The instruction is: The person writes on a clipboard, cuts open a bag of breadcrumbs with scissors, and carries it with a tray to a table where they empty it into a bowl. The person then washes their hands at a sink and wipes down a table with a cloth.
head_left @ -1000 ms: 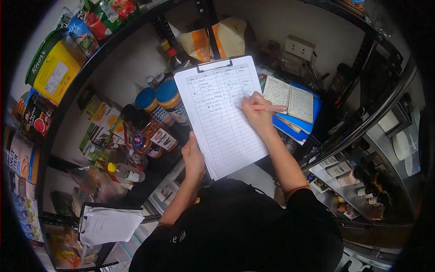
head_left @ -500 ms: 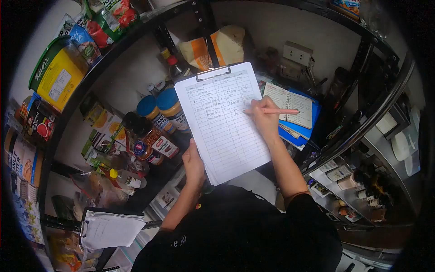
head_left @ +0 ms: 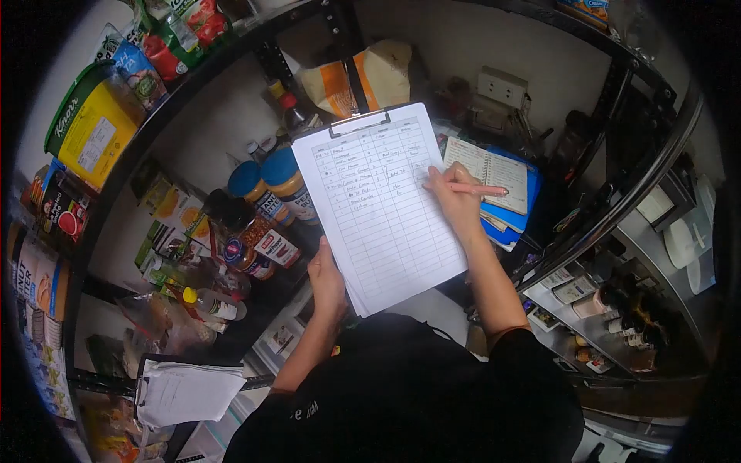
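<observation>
A clipboard (head_left: pixel 397 247) carries white sheets with a printed table, handwriting filling its upper rows. My left hand (head_left: pixel 327 279) grips its lower left edge, with the fingers hidden beneath it. Pinched in my right hand (head_left: pixel 457 197) is a pink pen (head_left: pixel 482 189), whose writing end is near the table's right columns. Behind my right hand, an open spiral notebook (head_left: pixel 508 179) with handwritten pages rests on blue folders (head_left: pixel 532 202).
Peanut butter jars (head_left: pixel 282 185), a red pepper jar (head_left: pixel 272 241) and a yellow-capped bottle (head_left: pixel 220 304) stand on the left shelf. A second clipboard (head_left: pixel 189 392) hangs lower left. A yellow tub (head_left: pixel 93 127) sits above; spice jars (head_left: pixel 590 305) line a right shelf.
My right hand and the pen have moved from the middle-right columns toward the right edge of the page, slightly up. The clipboard has shifted a little within the view.
</observation>
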A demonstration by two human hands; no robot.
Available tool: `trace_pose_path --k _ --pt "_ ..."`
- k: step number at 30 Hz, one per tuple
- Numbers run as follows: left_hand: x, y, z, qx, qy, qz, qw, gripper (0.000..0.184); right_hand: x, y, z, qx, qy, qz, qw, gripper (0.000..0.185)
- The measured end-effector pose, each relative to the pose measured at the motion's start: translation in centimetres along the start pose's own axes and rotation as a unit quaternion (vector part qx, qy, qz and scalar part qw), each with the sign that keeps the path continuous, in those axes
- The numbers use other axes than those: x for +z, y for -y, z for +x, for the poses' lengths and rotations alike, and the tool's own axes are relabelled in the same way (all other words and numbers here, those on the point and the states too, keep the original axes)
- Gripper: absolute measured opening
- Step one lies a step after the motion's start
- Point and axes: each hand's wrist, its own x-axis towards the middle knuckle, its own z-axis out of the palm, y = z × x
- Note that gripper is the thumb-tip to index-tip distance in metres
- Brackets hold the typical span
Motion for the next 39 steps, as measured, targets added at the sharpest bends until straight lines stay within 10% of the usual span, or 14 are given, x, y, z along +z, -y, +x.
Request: trace_pose_path --k 39 --pt "-0.4 -0.1 0.1 0.008 -0.008 0.013 1.0 0.046 0.3 0.2 -0.3 0.006 -0.002 0.028 1.0 0.03"
